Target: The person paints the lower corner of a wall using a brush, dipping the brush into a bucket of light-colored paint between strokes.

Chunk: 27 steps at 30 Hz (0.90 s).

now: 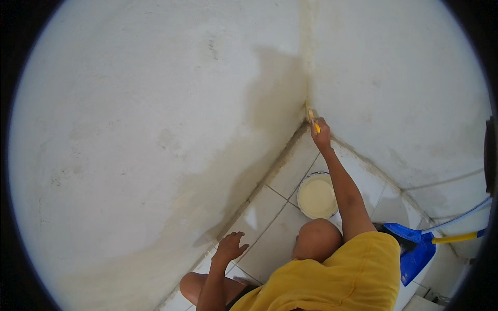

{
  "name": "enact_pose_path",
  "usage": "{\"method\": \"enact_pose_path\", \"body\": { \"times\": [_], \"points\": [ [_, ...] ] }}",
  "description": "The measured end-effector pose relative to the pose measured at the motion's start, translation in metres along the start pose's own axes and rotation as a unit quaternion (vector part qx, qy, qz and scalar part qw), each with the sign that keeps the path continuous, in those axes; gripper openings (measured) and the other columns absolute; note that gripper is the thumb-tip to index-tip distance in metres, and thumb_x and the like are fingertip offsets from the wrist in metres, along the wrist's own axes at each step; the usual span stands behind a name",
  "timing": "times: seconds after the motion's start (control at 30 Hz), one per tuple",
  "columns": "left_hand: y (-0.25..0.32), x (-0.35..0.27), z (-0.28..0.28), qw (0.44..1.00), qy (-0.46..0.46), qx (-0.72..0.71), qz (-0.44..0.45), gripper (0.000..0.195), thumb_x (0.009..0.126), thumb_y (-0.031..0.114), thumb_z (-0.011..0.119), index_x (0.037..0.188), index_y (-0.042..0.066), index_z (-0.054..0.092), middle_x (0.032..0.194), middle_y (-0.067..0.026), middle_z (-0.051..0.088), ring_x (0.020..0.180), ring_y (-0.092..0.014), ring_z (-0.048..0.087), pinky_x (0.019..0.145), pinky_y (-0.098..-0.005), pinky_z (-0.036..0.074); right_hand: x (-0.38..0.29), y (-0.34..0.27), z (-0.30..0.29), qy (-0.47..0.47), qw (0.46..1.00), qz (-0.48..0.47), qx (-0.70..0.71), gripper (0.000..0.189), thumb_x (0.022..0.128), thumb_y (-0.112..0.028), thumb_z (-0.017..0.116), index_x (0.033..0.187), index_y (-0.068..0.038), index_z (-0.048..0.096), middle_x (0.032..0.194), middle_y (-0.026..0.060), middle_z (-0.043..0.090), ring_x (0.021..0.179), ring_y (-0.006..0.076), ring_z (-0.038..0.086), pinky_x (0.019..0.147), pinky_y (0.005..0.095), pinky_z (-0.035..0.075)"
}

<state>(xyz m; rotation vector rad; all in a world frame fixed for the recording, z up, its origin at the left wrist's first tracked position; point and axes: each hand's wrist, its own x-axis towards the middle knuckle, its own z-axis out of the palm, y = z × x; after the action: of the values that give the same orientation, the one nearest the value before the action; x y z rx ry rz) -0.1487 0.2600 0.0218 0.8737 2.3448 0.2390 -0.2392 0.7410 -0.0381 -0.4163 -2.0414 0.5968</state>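
My right hand (321, 131) grips the yellow handle of a paintbrush (311, 114). Its bristles are at the bottom of the corner where two white walls meet, just above the floor. Up the corner runs a cream-coloured painted strip (308, 50). Beside my right forearm, a round bucket (298, 198) of cream paint (317, 194) stands on the tiles, its right side partly hidden by the arm. My left hand (230, 247) is empty with its fingers apart, over the floor near the left wall (155, 128).
A blue dustpan (422, 258) with a yellow handle (455, 238) and a blue broom (402, 230) with dark bristles lie at the right. Grey-brown residue lines the joint between walls and tiled floor (268, 229). My bent knee (319, 239) is close to the bucket.
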Motion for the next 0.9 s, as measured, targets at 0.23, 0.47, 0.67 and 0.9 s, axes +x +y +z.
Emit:
{"method": "enact_pose_path", "body": {
  "times": [0.23, 0.47, 0.67, 0.9],
  "points": [
    [0.008, -0.005, -0.005, 1.0, -0.017, -0.012, -0.023, 0.044, 0.076, 0.032, 0.061, 0.111, 0.007, 0.05, 0.1, -0.0154, 0.056, 0.095, -0.032, 0.054, 0.08, -0.0409, 0.044, -0.023, 0.039, 0.02, -0.072, 0.997, 0.026, -0.014, 0.015, 0.081, -0.012, 0.057, 0.081, 0.003, 0.056, 0.073, 0.022, 0.055, 0.066, 0.0389, 0.053, 0.058, 0.0404, 0.042],
    [0.009, -0.006, 0.0, 1.0, 0.002, -0.013, -0.015, 0.044, 0.076, 0.031, 0.06, 0.111, 0.006, 0.05, 0.1, -0.016, 0.055, 0.095, -0.032, 0.054, 0.08, -0.0407, 0.044, -0.018, 0.058, 0.036, -0.068, 0.994, 0.05, -0.075, 0.018, 0.08, -0.014, 0.056, 0.08, 0.003, 0.057, 0.072, 0.0226, 0.056, 0.066, 0.0398, 0.054, 0.057, 0.0423, 0.042],
    [0.01, -0.001, -0.005, 1.0, -0.018, -0.01, -0.014, 0.045, 0.076, 0.031, 0.06, 0.112, 0.006, 0.05, 0.101, -0.0173, 0.055, 0.096, -0.032, 0.053, 0.08, -0.0404, 0.044, 0.017, 0.052, 0.04, -0.046, 0.996, 0.068, -0.032, 0.029, 0.083, -0.025, 0.053, 0.081, 0.004, 0.058, 0.073, 0.0234, 0.057, 0.067, 0.0377, 0.056, 0.06, 0.044, 0.044],
    [0.001, -0.007, 0.0, 0.999, -0.02, -0.012, -0.029, 0.045, 0.076, 0.031, 0.061, 0.111, 0.005, 0.049, 0.099, -0.016, 0.056, 0.094, -0.032, 0.054, 0.079, -0.0403, 0.044, 0.037, -0.039, -0.014, 0.134, 0.98, -0.041, 0.141, 0.01, 0.084, -0.007, 0.053, 0.081, 0.002, 0.053, 0.068, 0.0169, 0.054, 0.059, 0.0275, 0.054, 0.055, 0.0308, 0.043]
  ]
}}
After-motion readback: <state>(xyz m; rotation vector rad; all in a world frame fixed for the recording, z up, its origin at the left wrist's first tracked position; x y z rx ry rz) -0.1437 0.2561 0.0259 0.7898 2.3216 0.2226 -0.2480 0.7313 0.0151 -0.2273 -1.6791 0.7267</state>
